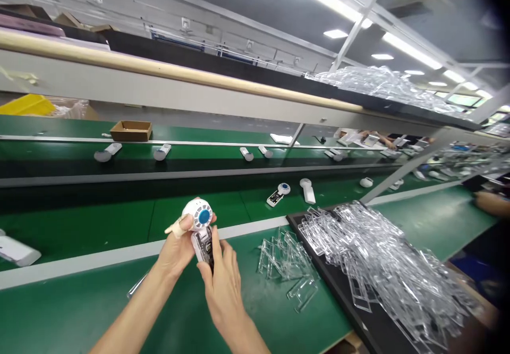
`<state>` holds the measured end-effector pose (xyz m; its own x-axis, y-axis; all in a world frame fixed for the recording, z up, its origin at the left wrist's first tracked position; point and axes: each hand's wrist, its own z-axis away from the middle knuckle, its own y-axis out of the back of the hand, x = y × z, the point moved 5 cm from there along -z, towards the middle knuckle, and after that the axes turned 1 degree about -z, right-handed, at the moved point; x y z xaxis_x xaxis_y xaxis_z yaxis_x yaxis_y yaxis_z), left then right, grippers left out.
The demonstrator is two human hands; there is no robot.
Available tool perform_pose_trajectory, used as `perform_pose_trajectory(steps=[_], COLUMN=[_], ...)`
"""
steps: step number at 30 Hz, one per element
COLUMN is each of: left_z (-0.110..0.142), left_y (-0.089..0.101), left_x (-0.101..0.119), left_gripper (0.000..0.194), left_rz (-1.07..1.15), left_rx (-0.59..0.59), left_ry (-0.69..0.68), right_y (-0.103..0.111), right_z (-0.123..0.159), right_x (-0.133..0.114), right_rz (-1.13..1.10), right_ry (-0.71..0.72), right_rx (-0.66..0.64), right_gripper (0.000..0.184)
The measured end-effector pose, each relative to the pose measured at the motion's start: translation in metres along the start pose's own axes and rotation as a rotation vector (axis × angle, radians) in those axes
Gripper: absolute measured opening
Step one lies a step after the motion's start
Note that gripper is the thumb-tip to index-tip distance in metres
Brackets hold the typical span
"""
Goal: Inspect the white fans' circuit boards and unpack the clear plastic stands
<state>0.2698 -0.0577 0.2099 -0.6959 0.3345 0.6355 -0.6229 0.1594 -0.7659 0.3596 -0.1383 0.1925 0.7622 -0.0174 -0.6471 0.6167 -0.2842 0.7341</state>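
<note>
I hold a small white handheld fan (200,221) with a blue centre above the green bench. My left hand (178,249) grips its round head, a taped fingertip sticking out. My right hand (221,279) is closed round the open handle, where a circuit board shows. A small heap of clear plastic pieces (287,264) lies on the bench just to the right of my hands.
A black tray (342,290) piled with clear plastic parts (382,258) sits at right. More white fans (279,194) ride the conveyor (119,221). A brown cardboard box (131,129) stands on the far belt. Another person's arm (492,202) is at far right.
</note>
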Motion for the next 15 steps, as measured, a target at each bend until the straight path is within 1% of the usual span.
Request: perform_pose_trajectory(steps=[2,4,6,8,9,10,11,13,14,15], left_z=[0.002,0.003,0.006,0.011,0.014,0.017,0.020,0.024,0.027,0.029], left_y=[-0.001,0.000,0.004,0.010,0.013,0.016,0.018,0.019,0.017,0.014], left_x=[-0.005,-0.011,-0.020,-0.030,-0.033,-0.035,-0.034,-0.029,-0.027,-0.025], left_gripper=[0.055,0.051,0.052,0.054,0.055,0.055,0.054,0.051,0.048,0.045], left_rz=[-0.036,-0.118,-0.275,-0.445,-0.507,-0.544,-0.564,-0.602,-0.629,-0.661], left_rx=[-0.005,-0.010,-0.022,-0.029,-0.016,0.016,0.063,0.145,0.157,0.150], left_ry=[-0.001,0.007,0.070,0.177,0.207,0.207,0.170,0.021,-0.058,-0.129], right_y=[-0.001,0.005,0.015,0.023,0.024,0.025,0.024,0.023,0.021,0.018], right_z=[0.005,0.007,0.007,0.006,0.004,0.001,-0.003,-0.015,-0.021,-0.026], right_x=[0.009,0.015,0.016,0.015,0.014,0.013,0.014,0.021,0.027,0.032], right_rz=[-0.045,-0.061,-0.031,0.007,0.006,-0.020,-0.075,-0.238,-0.328,-0.409], right_ry=[-0.035,-0.036,0.012,0.073,0.097,0.105,0.086,-0.037,-0.127,-0.212], right_rx=[-0.093,-0.138,-0.116,-0.088,-0.084,-0.076,-0.050,0.052,0.107,0.154], right_gripper=[0.063,0.061,0.059,0.055,0.052,0.049,0.047,0.040,0.039,0.042])
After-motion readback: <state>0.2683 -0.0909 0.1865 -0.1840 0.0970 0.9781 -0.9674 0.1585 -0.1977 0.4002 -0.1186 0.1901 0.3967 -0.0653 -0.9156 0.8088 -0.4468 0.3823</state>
